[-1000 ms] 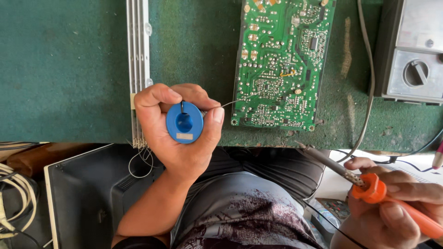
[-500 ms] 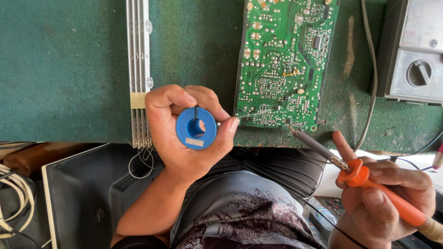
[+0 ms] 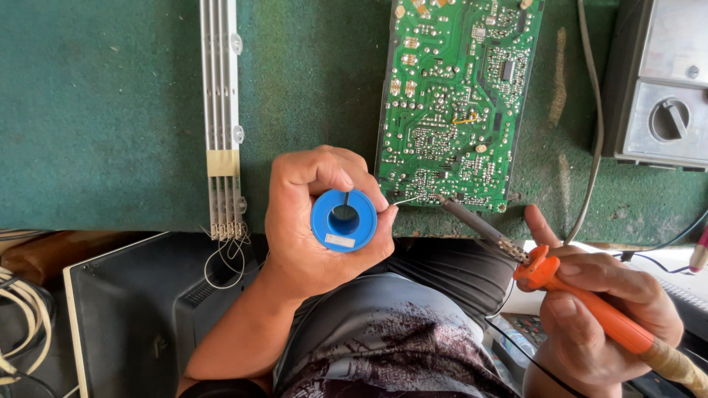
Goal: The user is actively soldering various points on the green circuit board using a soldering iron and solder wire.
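Observation:
My left hand (image 3: 313,221) grips a blue solder spool (image 3: 344,220); a thin wire runs from it to the lower edge of a green circuit board (image 3: 457,96) lying solder side up on the green mat. My right hand (image 3: 597,309) holds a soldering iron (image 3: 582,302) by its orange handle. The iron's metal tip touches the board's lower edge, right where the wire end meets it.
White LED strips (image 3: 222,118) with loose wires lie left of the board on the green-covered table (image 3: 96,110). A grey meter box with a dial (image 3: 664,88) sits at the top right, a cable (image 3: 590,110) beside it. A dark monitor casing (image 3: 125,309) is below left.
My left hand moved the spool right toward the board. My right hand raised the iron up and left until its tip reached the board's lower edge.

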